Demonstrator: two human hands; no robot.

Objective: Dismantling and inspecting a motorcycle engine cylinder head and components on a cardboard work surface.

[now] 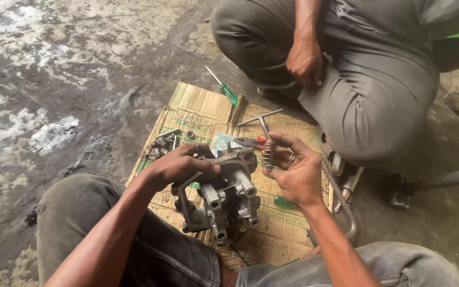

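Note:
My left hand grips the top of a grey metal engine head that rests on my lap over a sheet of cardboard. To its right, my right hand holds a small coil spring upright between thumb and fingers, close to the upper right corner of the engine head. There is a ring on one finger of that hand.
On the cardboard lie a green-handled screwdriver, a T-handle wrench, red-handled pliers and small metal parts. Another person in grey trousers squats opposite, a hand hanging between the knees. A bent metal pipe lies at right on wet concrete floor.

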